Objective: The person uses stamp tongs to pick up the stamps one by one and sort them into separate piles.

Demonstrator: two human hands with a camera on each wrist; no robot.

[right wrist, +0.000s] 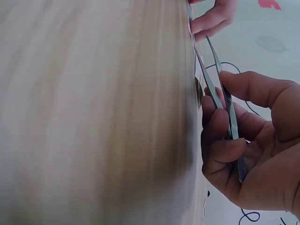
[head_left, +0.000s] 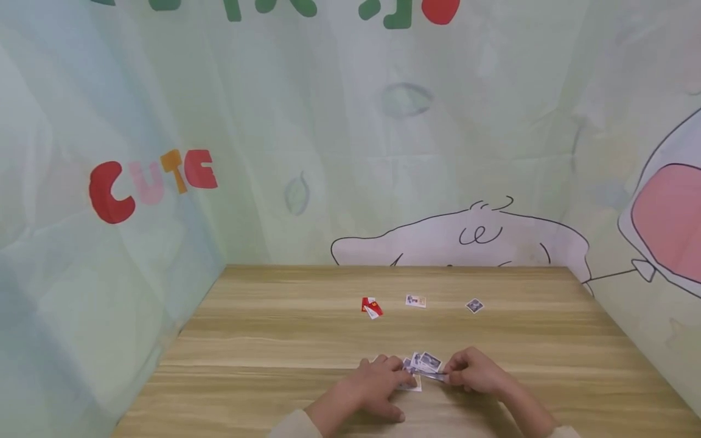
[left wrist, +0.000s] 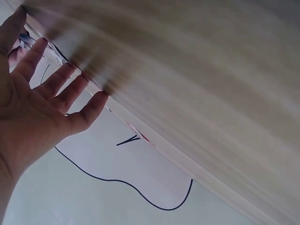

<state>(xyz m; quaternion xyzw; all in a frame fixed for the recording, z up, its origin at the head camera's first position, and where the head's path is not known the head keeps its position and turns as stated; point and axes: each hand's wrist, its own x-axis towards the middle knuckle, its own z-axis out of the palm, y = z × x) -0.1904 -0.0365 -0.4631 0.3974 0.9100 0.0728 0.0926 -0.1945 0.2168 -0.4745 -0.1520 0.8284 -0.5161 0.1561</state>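
My right hand grips a pair of metal tweezers between thumb and curled fingers. In the right wrist view the two prongs stand apart. The tweezers point left, over a small loose group of stamp-like paper pieces with grey pictures. My left hand rests flat with spread fingers at the left of this group, its fingertips on the papers and the table. Under those fingers another paper piece is partly hidden. In the left wrist view the left hand's fingers reach down to the tabletop, nearly straight.
Farther back on the wooden table lie a few red and white paper pieces, a pale picture piece and a grey diamond-turned piece. A printed cloth rises behind the table and along both sides.
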